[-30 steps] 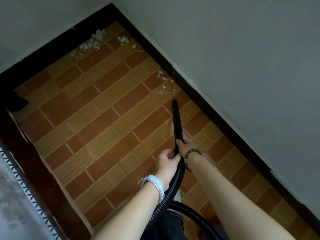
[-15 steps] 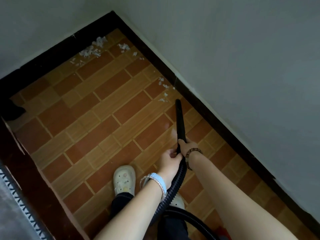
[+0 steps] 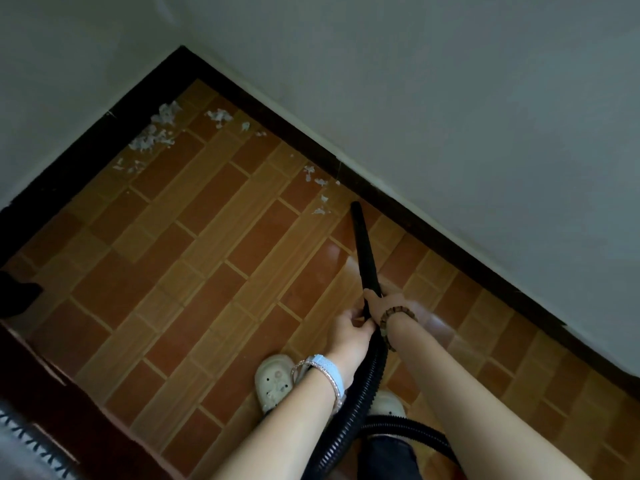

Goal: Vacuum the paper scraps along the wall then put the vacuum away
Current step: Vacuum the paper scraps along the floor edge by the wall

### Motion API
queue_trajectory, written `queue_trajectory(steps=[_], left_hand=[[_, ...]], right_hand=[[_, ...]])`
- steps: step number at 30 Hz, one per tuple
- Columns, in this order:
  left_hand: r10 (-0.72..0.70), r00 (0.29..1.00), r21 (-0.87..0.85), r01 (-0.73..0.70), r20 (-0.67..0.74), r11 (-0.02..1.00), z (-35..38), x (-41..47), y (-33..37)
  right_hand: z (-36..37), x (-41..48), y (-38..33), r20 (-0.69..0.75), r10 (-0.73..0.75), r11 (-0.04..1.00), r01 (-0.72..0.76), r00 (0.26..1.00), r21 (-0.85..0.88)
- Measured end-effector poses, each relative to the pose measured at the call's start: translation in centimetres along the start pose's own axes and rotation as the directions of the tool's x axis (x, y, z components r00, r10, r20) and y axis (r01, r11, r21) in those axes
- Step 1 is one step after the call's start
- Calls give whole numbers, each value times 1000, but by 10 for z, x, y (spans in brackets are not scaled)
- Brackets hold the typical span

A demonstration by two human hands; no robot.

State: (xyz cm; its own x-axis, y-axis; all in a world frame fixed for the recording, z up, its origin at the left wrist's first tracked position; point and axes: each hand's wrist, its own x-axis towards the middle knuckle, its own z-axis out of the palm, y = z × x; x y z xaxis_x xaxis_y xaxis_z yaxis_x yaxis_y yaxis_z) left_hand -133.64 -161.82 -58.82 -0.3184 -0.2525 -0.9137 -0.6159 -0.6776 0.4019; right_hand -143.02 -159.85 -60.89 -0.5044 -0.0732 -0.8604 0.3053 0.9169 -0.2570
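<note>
A black vacuum nozzle tube (image 3: 363, 247) points at the floor by the right wall's dark skirting. Its tip sits just right of a few white paper scraps (image 3: 320, 197). My right hand (image 3: 382, 303) grips the tube's lower end. My left hand (image 3: 349, 332) holds it just behind, where the ribbed black hose (image 3: 367, 386) begins. A larger pile of scraps (image 3: 156, 133) lies in the far corner, with another small cluster (image 3: 220, 116) beside it. The vacuum body is out of view.
Brown tiled floor (image 3: 207, 271) bounded by dark skirting (image 3: 450, 244) and pale walls. My feet in white clogs (image 3: 275, 381) stand below my hands. A dark object (image 3: 17, 296) sits at the left edge, and a patterned mat edge (image 3: 31, 438) at bottom left.
The view has tilted down, showing my feet and more wall. The nozzle tip has stayed close to the small scraps by the right skirting; both hands keep their grip.
</note>
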Motion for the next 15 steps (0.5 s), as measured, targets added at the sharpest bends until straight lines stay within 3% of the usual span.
queue_trajectory(steps=[8,15], left_hand=[[-73,995,146,63,62,987,-23,-15,-17],[-113,983,58,105,144,993,-20,-17,-5]], right_hand=[[14,-30,18,9,63,998,-63,998,20],[3,-25,30,-4,34,999,-34,999,-27]])
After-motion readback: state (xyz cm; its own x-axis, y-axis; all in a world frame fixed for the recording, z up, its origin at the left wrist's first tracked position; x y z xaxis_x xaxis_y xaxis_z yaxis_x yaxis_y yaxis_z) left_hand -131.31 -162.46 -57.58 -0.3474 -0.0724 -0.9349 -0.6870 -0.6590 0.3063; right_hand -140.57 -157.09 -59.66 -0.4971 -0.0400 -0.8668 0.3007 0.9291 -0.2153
